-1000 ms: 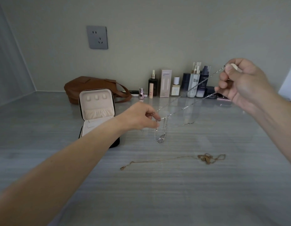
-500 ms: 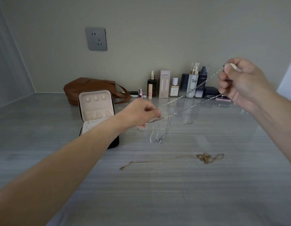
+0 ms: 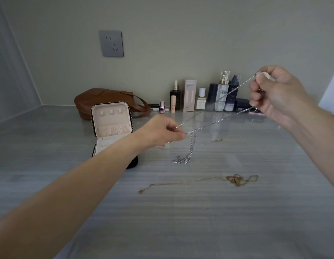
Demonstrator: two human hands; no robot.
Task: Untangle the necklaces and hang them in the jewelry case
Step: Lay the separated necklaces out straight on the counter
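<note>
A silver necklace is stretched in two strands between my hands above the table. My left hand pinches its lower end at centre. My right hand holds the upper end, raised at the right. A second silver chain hangs from the stretched strands, its lower part piled on the table. A gold necklace lies loose on the table nearer to me, bunched at its right end. The small jewelry case stands open at the left, its lid upright with three hooks, partly behind my left forearm.
A brown leather bag lies behind the case. A row of cosmetic bottles and boxes lines the back wall. A wall socket is above. The grey table stretches wide toward me.
The hanging silver chain has swung and dropped lower, its end now piled on the table. My left hand shifted slightly; my right hand stayed raised.
</note>
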